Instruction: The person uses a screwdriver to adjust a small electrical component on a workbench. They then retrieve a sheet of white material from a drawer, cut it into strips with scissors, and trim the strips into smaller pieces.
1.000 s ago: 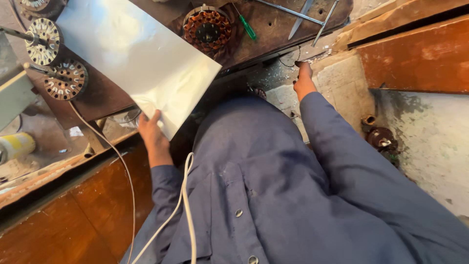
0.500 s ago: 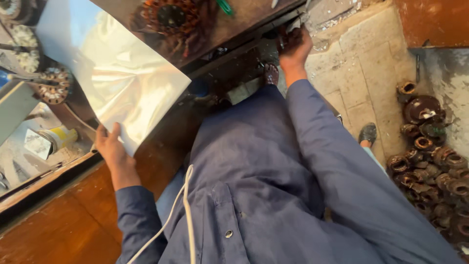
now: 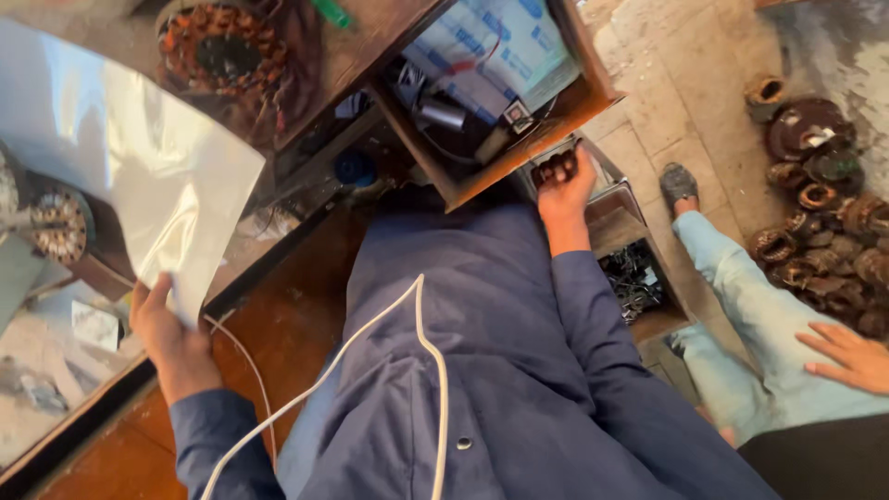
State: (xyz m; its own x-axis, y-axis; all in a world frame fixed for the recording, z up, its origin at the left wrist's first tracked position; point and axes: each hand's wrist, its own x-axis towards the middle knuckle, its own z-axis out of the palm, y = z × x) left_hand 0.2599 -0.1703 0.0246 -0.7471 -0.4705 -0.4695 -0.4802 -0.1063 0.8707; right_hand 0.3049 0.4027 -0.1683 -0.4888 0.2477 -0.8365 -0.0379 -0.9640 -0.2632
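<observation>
Cluttering wooden workbench [image 3: 370, 56]: motor stators [image 3: 218, 56]

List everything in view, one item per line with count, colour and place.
plastic sheet: one, glossy whitish, upper left
motor stator: one, copper-wound, on the bench at the top
open drawer: one, brown wood, top centre, holding papers and small parts
old motor parts: many, rusty brown, floor at right
white cord: one, across the blue jacket
other person's hand: one, lower right
left hand: holds the sheet's corner
right hand: fist below the drawer
</observation>
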